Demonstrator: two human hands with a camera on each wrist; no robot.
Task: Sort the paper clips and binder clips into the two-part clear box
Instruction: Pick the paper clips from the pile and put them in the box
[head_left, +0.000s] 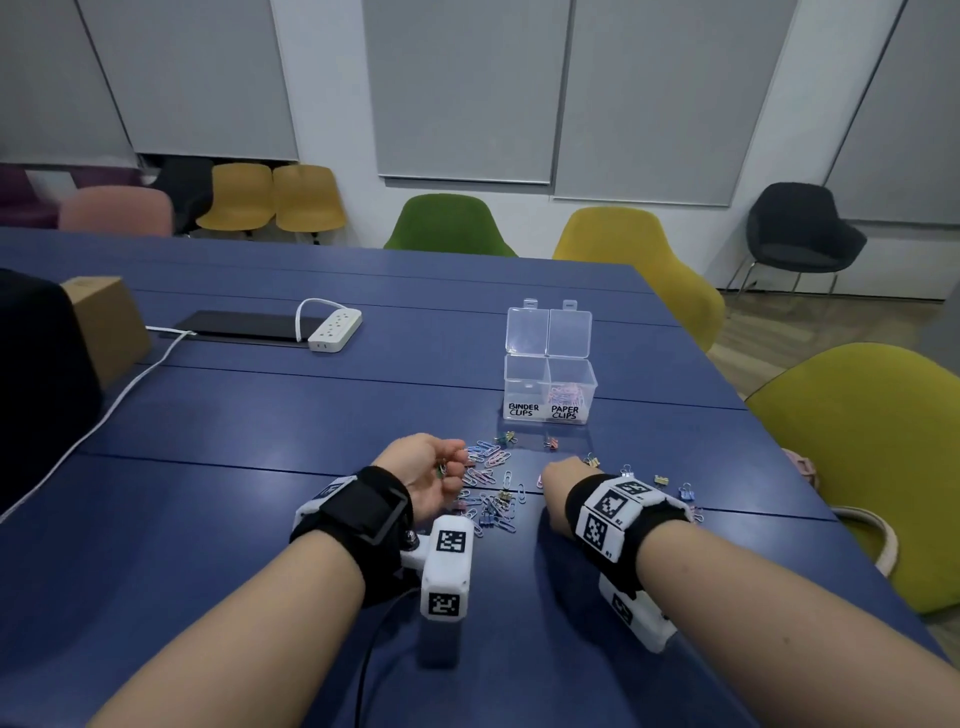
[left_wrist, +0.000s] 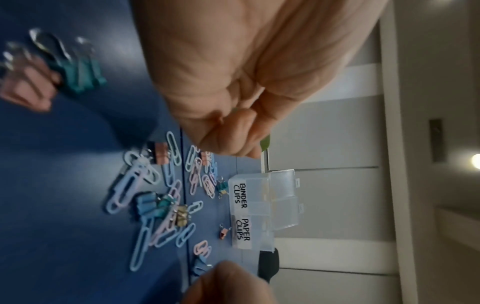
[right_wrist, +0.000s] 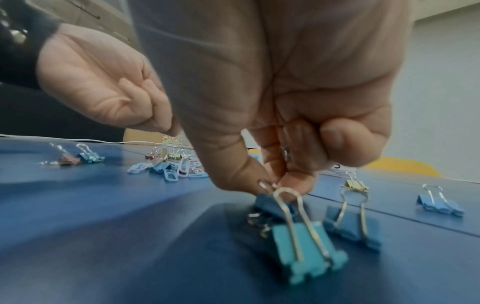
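The clear two-part box (head_left: 550, 384) stands open beyond my hands, labelled BINDER CLIPS on the left and PAPER CLIPS on the right. Pink paper clips lie in its right part. A scatter of pastel paper clips and small binder clips (head_left: 491, 488) lies between my hands. My right hand (right_wrist: 275, 183) is palm down on the blue table (head_left: 260, 415). Its thumb and forefinger pinch the wire handle of a teal binder clip (right_wrist: 306, 246), whose body touches the tabletop. My left hand (head_left: 452, 467) hovers over the scatter with fingers curled round a small green clip (head_left: 441, 470), mostly hidden.
More binder clips (head_left: 685, 491) lie right of my right hand, near the table's right edge. A white power strip (head_left: 335, 327), a black flat device (head_left: 244, 325) and a cardboard box (head_left: 111, 327) sit at the far left. A yellow-green chair (head_left: 872, 457) stands close on the right.
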